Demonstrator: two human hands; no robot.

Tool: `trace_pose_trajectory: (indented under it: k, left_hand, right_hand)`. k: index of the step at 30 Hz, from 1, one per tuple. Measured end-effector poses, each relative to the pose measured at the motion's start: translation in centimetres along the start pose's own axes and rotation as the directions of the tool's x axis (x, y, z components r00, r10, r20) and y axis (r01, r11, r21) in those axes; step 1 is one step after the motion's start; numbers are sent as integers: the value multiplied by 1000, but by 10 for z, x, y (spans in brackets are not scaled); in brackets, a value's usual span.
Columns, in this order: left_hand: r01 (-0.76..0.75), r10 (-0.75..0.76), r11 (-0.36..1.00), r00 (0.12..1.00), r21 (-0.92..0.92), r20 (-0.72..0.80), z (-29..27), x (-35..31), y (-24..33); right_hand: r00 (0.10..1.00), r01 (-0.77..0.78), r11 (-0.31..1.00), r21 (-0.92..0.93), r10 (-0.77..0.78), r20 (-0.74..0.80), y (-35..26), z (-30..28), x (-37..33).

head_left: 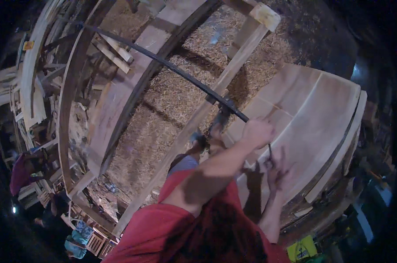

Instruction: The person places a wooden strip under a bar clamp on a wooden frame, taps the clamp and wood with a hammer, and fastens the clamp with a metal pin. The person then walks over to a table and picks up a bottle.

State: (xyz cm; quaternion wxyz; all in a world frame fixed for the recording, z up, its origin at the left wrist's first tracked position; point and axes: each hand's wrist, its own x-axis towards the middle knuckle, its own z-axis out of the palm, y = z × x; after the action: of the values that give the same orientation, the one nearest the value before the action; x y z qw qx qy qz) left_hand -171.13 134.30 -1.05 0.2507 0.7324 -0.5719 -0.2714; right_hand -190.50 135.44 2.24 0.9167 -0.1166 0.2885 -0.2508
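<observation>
Down by the red shirt (163, 228), two bare forearms rise toward a pale curved wooden panel (312, 122). Nearer me, the left hand (257, 133) is clenched around the end of a long dark bar (163, 63), which runs up and away to the left. Just below, the right hand (276, 168) pinches a thin dark tool (270, 152) (a pencil, perhaps) against the panel. Beyond lie wood shavings (172, 96).

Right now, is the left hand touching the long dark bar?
Touching: the head view shows the left hand closed around the near end of the long dark bar.
</observation>
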Motion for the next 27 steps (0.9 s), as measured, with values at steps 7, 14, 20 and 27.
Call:
trace_pose_trajectory:
  k: [7,14,20,27]
  left_hand:
    - [10,-6,999,993,-35,118,15,6,21]
    - [-2,4,999,999,37,-50,8,2,16]
    - [33,-32,994,999,101,-11,9,8,25]
    - [21,-22,997,1000,74,7,3,0,21]
  right_hand:
    - [662,-489,791,-368,62,-747,-3,-91,37]
    - [861,212,905,-370,-352,-368,-48,77,26]
    - [835,-429,667,-609,36,-549,-12,-27,38]
    - [939,5,550,-835,-289,-184,-33,-15,59]
